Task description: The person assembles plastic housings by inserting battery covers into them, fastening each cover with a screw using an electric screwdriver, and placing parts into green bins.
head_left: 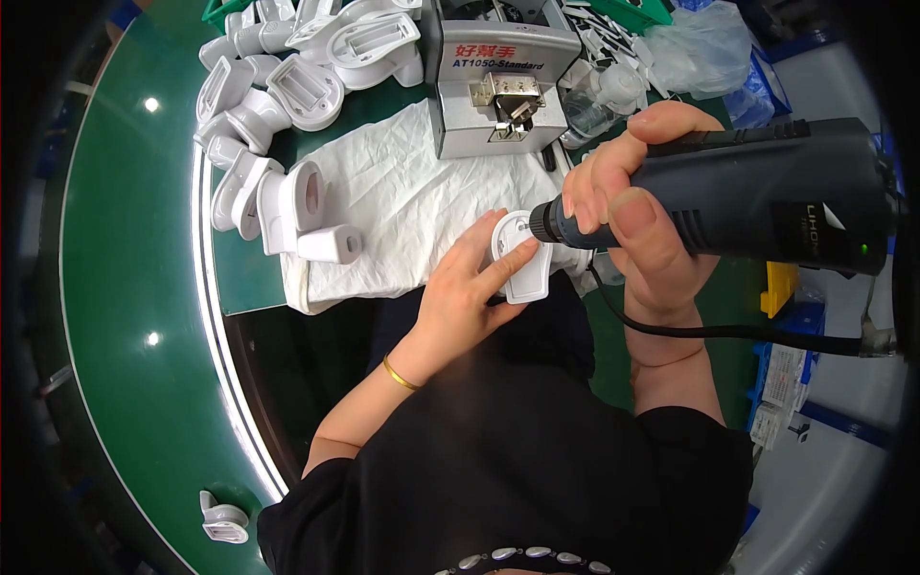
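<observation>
My left hand (458, 292) is closed around a white plastic housing (527, 280) with a round end and a wider, flat end. Its fingers grip the housing's left side and edge, just above my lap. In my right hand (652, 216) is a thick black electric screwdriver (767, 192), lying nearly level, with a small green light at its back. The screwdriver's ribbed nose points left, and its tip meets the round end of the housing. Whether a screw sits under the tip is too small to tell. A black cord runs below the tool.
A grey screw feeder machine (503, 120) stands ahead on a white cloth (383, 182). Several white housings (305, 91) are heaped at the left, and one more (226, 522) lies on the green surface (134, 287). A clear bottle (599, 101) and plastic bag (700, 48) are right of the machine.
</observation>
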Demonstrator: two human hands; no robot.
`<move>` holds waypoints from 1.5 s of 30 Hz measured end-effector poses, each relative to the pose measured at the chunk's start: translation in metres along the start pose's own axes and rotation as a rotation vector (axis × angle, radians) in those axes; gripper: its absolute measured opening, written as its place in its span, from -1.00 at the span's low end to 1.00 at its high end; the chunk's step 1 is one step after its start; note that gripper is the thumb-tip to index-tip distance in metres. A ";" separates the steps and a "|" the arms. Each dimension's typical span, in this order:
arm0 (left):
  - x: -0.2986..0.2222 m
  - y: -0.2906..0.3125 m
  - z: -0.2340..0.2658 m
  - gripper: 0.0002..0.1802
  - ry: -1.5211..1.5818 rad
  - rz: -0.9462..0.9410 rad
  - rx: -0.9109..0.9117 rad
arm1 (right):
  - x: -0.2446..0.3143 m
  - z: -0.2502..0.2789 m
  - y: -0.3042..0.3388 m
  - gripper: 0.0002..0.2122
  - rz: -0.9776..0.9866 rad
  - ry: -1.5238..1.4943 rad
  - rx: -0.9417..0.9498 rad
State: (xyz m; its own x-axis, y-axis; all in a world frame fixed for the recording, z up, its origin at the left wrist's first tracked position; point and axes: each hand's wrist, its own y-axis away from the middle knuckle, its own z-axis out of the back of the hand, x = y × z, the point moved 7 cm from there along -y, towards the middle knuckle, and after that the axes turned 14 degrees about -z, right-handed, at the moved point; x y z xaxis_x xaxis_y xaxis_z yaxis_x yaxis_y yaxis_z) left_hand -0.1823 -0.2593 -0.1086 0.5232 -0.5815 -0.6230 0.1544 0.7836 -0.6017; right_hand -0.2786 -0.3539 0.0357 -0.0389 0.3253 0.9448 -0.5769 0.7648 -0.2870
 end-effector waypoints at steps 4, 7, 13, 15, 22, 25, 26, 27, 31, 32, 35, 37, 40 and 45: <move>-0.001 -0.001 0.001 -0.09 0.000 0.007 0.014 | -0.002 0.001 0.000 -0.52 0.009 0.012 0.005; 0.000 -0.001 0.001 -0.08 -0.006 -0.009 0.007 | -0.001 -0.001 -0.001 -0.55 -0.005 -0.011 0.033; 0.001 0.000 0.001 -0.08 -0.006 -0.003 0.007 | -0.005 -0.007 -0.001 -0.61 -0.038 -0.008 0.017; 0.001 0.000 0.001 -0.09 0.001 -0.005 0.000 | -0.006 -0.004 -0.001 -0.60 -0.032 0.009 -0.030; 0.001 0.001 0.000 -0.14 -0.002 -0.019 -0.014 | -0.008 -0.004 -0.001 -0.59 -0.012 0.130 -0.015; 0.002 0.002 -0.001 -0.13 -0.006 -0.015 -0.022 | -0.010 -0.004 -0.002 -0.59 -0.011 0.147 -0.003; 0.002 0.002 -0.001 -0.13 -0.001 -0.016 -0.022 | -0.010 -0.005 -0.002 -0.59 -0.035 0.075 0.034; 0.001 0.001 0.000 -0.13 0.012 -0.007 -0.004 | -0.010 -0.006 -0.001 -0.60 -0.058 0.003 0.070; 0.002 0.004 -0.002 -0.11 -0.011 0.020 0.036 | -0.008 -0.013 0.000 -0.62 -0.041 0.045 0.098; 0.001 0.004 -0.003 -0.11 -0.017 0.010 0.037 | -0.010 -0.011 -0.001 -0.62 -0.028 0.041 0.072; 0.000 0.004 -0.004 -0.09 -0.048 0.007 0.025 | -0.016 -0.004 -0.001 -0.59 -0.030 -0.004 0.009; 0.000 0.005 -0.005 -0.10 -0.058 -0.021 0.006 | -0.019 0.006 -0.004 -0.54 -0.059 -0.131 -0.001; -0.016 -0.005 0.003 -0.22 -0.278 -0.039 0.032 | -0.028 0.054 -0.001 -0.57 -0.006 -0.339 -0.121; -0.043 -0.014 0.002 -0.39 -0.359 -0.338 0.290 | -0.084 0.183 0.013 -0.59 -0.405 -0.211 -0.659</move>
State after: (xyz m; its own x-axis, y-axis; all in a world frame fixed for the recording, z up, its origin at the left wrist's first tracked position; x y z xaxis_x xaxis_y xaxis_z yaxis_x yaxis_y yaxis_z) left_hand -0.2047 -0.2452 -0.0722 0.6488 -0.7392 -0.1808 0.5598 0.6245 -0.5446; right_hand -0.4318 -0.4733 -0.0183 -0.1213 -0.1094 0.9866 0.0193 0.9935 0.1125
